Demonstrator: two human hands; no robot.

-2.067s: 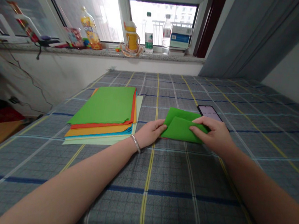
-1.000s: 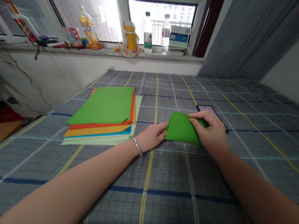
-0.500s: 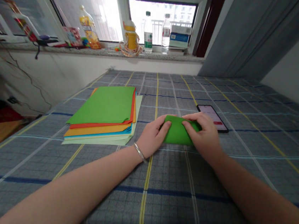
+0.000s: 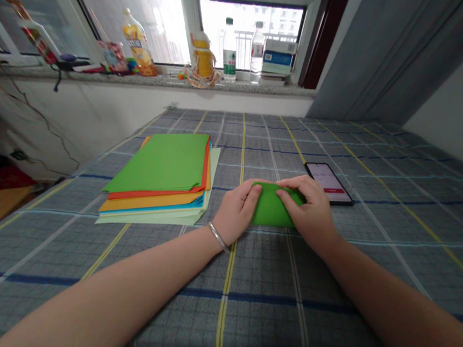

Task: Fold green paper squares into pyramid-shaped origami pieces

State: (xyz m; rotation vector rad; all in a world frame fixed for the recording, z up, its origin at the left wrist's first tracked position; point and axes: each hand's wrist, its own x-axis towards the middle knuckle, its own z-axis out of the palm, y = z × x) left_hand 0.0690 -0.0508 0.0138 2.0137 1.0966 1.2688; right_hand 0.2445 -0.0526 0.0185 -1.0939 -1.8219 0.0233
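Between my two hands is a small green piece of folded paper (image 4: 271, 210), tilted with its broad face toward me. My left hand (image 4: 238, 210) pinches its left edge, thumb on the near face and fingers behind. My right hand (image 4: 308, 206) grips the upper right part, its thumb pressed on the face near the top edge. The fingers behind the paper are mostly hidden. To the left lies a stack of coloured paper (image 4: 162, 160), green on top, with red, orange, blue and pale green sheets beneath.
A phone (image 4: 330, 183) with a lit screen lies just beyond my right hand on the checked cloth (image 4: 184, 312). Along the windowsill (image 4: 240, 88) stand a yellow cup (image 4: 203, 60), clear bottles (image 4: 230, 52), an orange drink bottle (image 4: 139, 45) and stacked boxes (image 4: 277, 59).
Both hands and the green paper have shifted slightly left and toward me. My right thumb has slid a little left along the top edge. The paper stack and phone stay put.
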